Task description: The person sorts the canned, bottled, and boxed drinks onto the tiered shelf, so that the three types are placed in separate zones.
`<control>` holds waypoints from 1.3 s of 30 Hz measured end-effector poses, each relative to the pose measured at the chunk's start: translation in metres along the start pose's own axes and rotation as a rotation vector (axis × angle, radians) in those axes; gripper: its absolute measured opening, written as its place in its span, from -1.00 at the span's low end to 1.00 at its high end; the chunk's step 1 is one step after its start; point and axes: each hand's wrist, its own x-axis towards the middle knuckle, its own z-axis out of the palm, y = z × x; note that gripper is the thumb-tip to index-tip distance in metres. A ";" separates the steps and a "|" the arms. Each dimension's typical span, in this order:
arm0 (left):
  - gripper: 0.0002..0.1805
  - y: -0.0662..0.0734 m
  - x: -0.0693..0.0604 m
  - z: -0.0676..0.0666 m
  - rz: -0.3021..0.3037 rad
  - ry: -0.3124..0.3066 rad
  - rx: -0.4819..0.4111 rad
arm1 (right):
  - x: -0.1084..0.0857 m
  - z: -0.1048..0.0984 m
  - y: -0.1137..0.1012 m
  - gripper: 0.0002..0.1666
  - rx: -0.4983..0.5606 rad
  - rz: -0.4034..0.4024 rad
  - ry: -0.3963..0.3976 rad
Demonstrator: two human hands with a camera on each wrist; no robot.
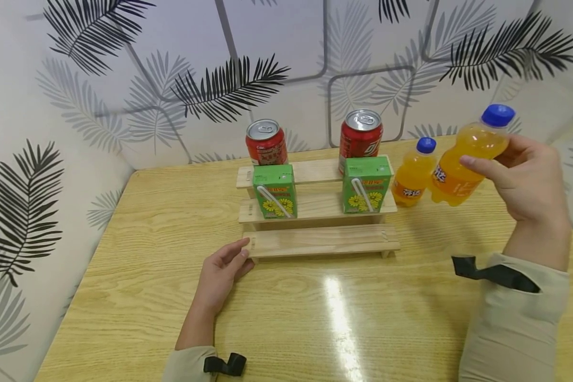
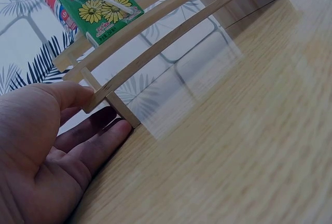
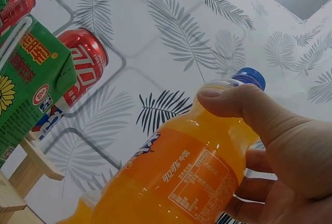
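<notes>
My right hand (image 1: 535, 178) grips a bottle of orange soda (image 1: 470, 159) with a blue cap, tilted and raised above the table. In the right wrist view, the thumb lies across the neck of this bottle (image 3: 181, 162). A second orange soda bottle (image 1: 413, 175) stands beside the rack's right end. My left hand (image 1: 224, 270) holds the left end of the lowest step of a three-step wooden rack (image 1: 320, 241). The left wrist view shows the thumb on the plank (image 2: 155, 47) and fingers by its leg. Two green drink cartons (image 1: 274, 191) (image 1: 366, 185) stand on the middle step.
Two red soda cans (image 1: 267, 143) (image 1: 361, 135) stand on the top step, behind the cartons. The rack sits on a light wooden table (image 1: 172, 212). A white wall with leaf prints (image 1: 296, 53) rises right behind the table's back edge.
</notes>
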 end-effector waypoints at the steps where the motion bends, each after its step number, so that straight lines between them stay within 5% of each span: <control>1: -0.62 0.000 0.000 0.000 -0.001 0.000 -0.003 | -0.001 0.000 -0.001 -0.39 0.017 -0.005 -0.004; 6: -0.62 0.000 0.000 0.000 -0.002 -0.001 0.000 | -0.003 0.001 -0.005 -0.41 0.095 -0.031 -0.015; 19: -0.61 0.002 0.000 0.001 -0.007 -0.004 0.004 | -0.009 0.002 -0.016 -0.35 -0.026 0.016 -0.019; 28: -0.62 0.002 0.000 0.001 0.002 0.007 0.016 | -0.015 0.003 -0.022 -0.34 0.048 -0.045 -0.065; 39: -0.63 0.001 0.000 0.001 -0.007 0.006 0.015 | -0.020 0.004 -0.026 -0.32 0.017 -0.116 -0.116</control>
